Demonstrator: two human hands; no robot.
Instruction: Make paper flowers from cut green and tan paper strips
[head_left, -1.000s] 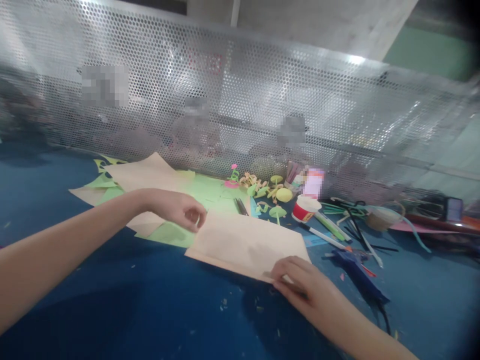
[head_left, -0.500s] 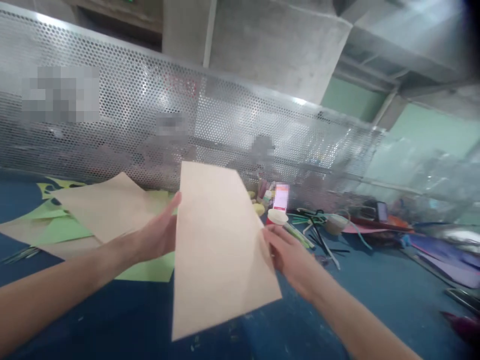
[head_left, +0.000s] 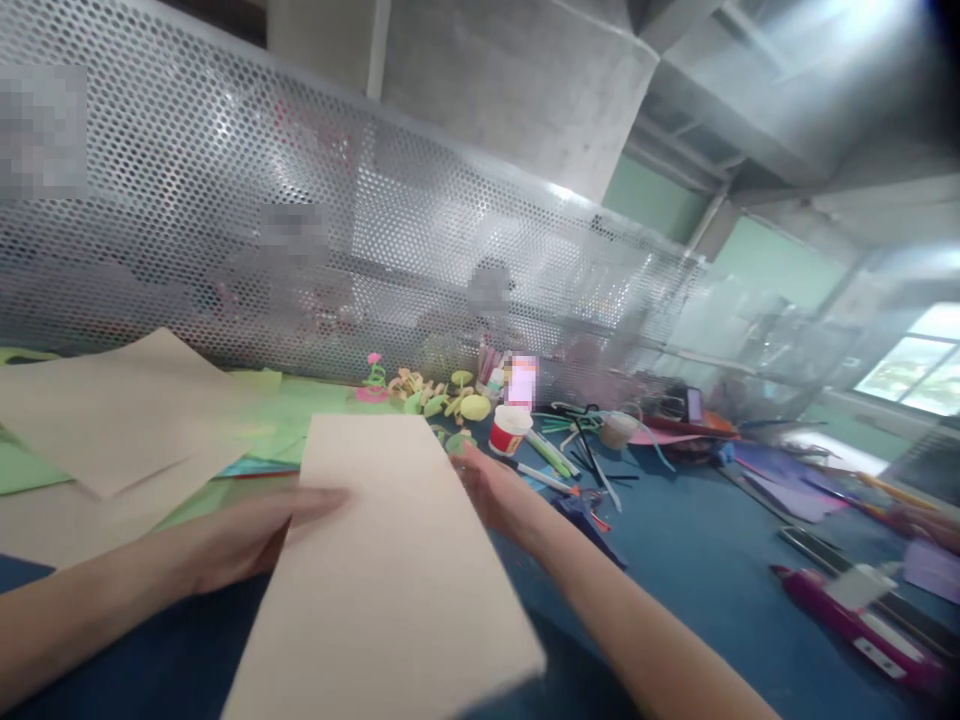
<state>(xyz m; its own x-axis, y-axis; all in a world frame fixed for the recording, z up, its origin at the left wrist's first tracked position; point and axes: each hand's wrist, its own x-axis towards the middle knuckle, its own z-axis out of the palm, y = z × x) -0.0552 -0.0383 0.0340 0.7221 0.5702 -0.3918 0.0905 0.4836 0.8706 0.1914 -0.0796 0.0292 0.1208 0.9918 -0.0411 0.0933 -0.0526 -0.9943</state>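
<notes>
A beige sheet of paper (head_left: 390, 570) is held up in front of me between both hands, its near end tilted down toward me. My left hand (head_left: 277, 525) grips its left edge, with the fingers lying over the front face. At the upper right edge my right hand (head_left: 491, 490) pinches the sheet, its fingertips partly hidden. Behind my left hand lie more beige sheets (head_left: 142, 410) over green paper (head_left: 289, 410). Past my right hand stands a red and white paper cup (head_left: 511, 430).
A perforated metal screen (head_left: 420, 230) runs behind the blue table (head_left: 675, 570). Yellow-green paper leaves (head_left: 474, 407), a lit phone (head_left: 523, 380) and pipe cleaners (head_left: 592, 455) lie along the back. At right are a purple tool (head_left: 855, 620) and another person's hand (head_left: 926, 525).
The sheet has come lower and closer, its far end tipping down. My left hand's fingers now reach over its face. The camera has turned to the right.
</notes>
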